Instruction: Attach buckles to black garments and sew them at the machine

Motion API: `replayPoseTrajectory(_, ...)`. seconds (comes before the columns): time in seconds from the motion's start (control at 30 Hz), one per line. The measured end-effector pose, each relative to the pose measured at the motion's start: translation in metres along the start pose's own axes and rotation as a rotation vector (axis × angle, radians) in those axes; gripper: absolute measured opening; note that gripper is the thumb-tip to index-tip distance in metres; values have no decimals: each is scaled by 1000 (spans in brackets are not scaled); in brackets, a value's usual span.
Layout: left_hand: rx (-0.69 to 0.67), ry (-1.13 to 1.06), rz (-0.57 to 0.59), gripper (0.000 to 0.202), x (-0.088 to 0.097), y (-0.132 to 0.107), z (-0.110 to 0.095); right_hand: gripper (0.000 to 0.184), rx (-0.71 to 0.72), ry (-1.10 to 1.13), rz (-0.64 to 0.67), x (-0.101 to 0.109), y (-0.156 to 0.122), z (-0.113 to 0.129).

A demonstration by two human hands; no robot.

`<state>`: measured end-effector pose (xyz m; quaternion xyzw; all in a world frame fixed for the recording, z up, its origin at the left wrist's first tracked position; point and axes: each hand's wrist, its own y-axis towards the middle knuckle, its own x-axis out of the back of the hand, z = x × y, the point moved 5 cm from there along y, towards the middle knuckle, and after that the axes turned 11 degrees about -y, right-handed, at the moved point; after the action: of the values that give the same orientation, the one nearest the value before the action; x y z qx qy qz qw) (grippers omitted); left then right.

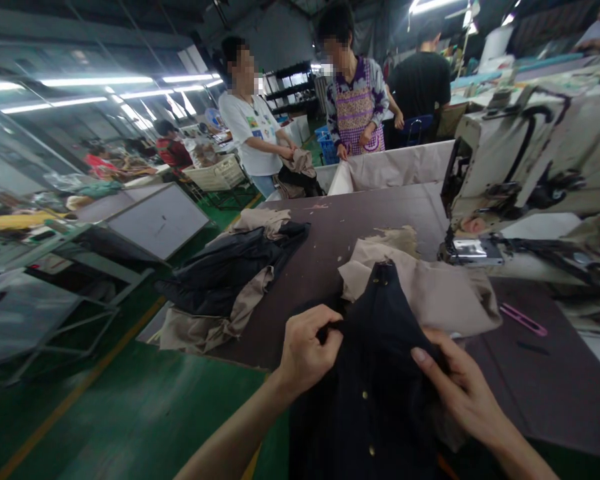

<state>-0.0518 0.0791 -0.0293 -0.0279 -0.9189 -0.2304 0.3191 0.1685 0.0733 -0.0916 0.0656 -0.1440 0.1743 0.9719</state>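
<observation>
A dark navy garment [380, 347] with small brass-coloured snaps or buttons hangs over the near edge of the table in front of me. My left hand [311, 343] pinches a dark edge of it between thumb and curled fingers. On the other side, my right hand [453, 380] grips the cloth, thumb on top and fingers partly hidden behind it. Beige fabric [430, 293] lies under and behind the garment, close to the sewing machine [510, 173]. A pile of dark and beige garments [230, 273] rests to the left of my hands.
The brown tabletop [320, 253] carries thread scraps. A pink thread snipper or cutter [524, 319] lies at the right. Beyond the table stands a cloth-lined bin [400, 167], with two people beside it, one holding garments. White worktables [155, 220] stand to the left on the green floor.
</observation>
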Motion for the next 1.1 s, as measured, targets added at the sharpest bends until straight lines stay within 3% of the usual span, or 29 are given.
replayPoseTrajectory(0.13, -33, -112, -25, 16, -13, -18, 2, 22, -4, -170, 45, 24, -6, 2)
replayPoseTrajectory(0.27, -107, -292, 118, 20, -27, -28, -15, 38, -7, -127, -92, 39, -13, 25)
replayPoseTrajectory(0.4, 71, -453, 376, 46, -23, -14, -33, 43, -106, -16, -143, 38, -7, 37)
replayPoseTrajectory(0.5, 203, -469, 494, 36, -24, -3, -36, 33, -128, 46, -128, 36, -6, 37)
replayPoseTrajectory(0.6, 251, -564, 483, 19, -35, 1, -29, 25, -47, 98, -128, 35, -12, 39)
replayPoseTrajectory(0.7, 222, -639, 310, 34, -43, 0, -20, 26, 42, 112, -127, 33, -17, 46)
replayPoseTrajectory(0.8, 193, -613, 214, 25, -43, -1, -23, 18, 87, 109, -144, 33, -20, 50)
replayPoseTrajectory(0.9, 186, -595, 419, 41, -40, 2, -39, 11, 91, 151, -137, 33, -22, 47)
replayPoseTrajectory(0.97, 141, -595, 542, 39, -36, 8, -49, 14, 77, 179, -120, 33, -23, 42)
replayPoseTrajectory(1.1, 94, -574, 529, 12, -34, 14, -52, 28, 31, 136, -104, 31, -27, 35)
